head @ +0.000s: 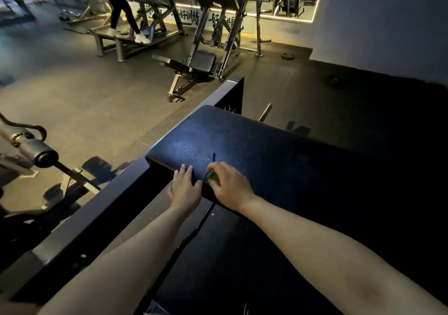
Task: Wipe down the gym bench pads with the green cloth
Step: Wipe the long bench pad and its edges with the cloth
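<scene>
A wide black bench pad (254,145) fills the middle of the view, with a faint sheen on its near left part. My right hand (230,186) grips a bunched green cloth (212,177) and holds it against the pad's near edge; only a small bit of cloth shows between the fingers. My left hand (185,187) lies flat just to the left, its straight fingers touching the pad's near left edge. A second dark pad (242,266) lies lower, under my forearms.
A dark metal frame beam (135,181) runs diagonally along the pad's left side. A barbell end (36,153) sits at the left. Farther off stand an adjustable bench (191,65) and other machines, with a person's legs (123,9) on one. Weight plates (288,56) lie on the floor.
</scene>
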The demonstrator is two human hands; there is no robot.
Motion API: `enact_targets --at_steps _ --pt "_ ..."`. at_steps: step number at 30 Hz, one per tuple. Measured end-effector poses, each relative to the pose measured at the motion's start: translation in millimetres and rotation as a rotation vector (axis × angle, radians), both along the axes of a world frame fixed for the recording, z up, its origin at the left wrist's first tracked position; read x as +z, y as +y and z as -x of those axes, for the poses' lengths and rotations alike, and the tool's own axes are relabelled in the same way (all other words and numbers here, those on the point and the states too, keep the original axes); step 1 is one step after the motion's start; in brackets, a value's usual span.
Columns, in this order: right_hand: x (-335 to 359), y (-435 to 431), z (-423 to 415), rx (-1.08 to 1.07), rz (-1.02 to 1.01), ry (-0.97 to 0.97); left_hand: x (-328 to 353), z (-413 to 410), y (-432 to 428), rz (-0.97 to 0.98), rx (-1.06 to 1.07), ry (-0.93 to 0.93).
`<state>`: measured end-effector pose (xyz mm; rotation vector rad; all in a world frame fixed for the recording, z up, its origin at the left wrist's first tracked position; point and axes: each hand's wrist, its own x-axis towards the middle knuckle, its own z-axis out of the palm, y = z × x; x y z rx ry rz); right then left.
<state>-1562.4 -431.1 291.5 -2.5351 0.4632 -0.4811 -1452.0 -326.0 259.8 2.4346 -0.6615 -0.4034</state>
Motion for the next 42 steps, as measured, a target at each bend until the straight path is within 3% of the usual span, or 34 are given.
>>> enact_targets --at_steps 3,6,9,18,21,26,29,36,39,42 --pt "9.4 -42.4 -7.2 -0.241 0.03 -0.145 0.9 -1.5 -0.2 -0.019 0.013 -0.051" --pt "5.3 -86.4 -16.7 -0.426 -0.053 0.054 0.5 -2.8 -6.8 0.0 0.079 -0.103" --pt "-14.9 -103.9 -18.5 -0.398 -0.009 0.326 0.2 -7.6 -20.8 -0.024 0.166 -0.099" --pt "-24.6 -147.1 -82.2 -0.329 0.064 0.224 -10.9 -27.9 -47.2 -0.066 0.275 -0.034" --pt "-25.4 -143.2 -112.1 -0.263 0.068 0.21 -16.1 -29.7 -49.2 -0.054 0.285 -0.041" --pt "-24.1 -85.8 -130.9 0.228 0.11 0.157 -17.5 -27.5 -49.9 -0.051 0.321 -0.076" --pt "-22.7 -84.7 -130.3 0.35 0.205 0.132 -17.8 -28.4 -49.6 -0.067 0.334 -0.078" --pt "-14.5 -192.9 -144.1 -0.075 0.214 0.204 -16.9 -25.2 -51.9 -0.071 0.356 -0.101" --pt "-21.4 -208.8 -146.2 -0.245 0.114 0.23 -18.1 -24.6 -52.7 -0.069 0.36 -0.101" --pt "-26.8 -190.8 -150.0 -0.239 0.084 0.221 -18.1 -24.9 -52.4 -0.039 0.356 -0.092"
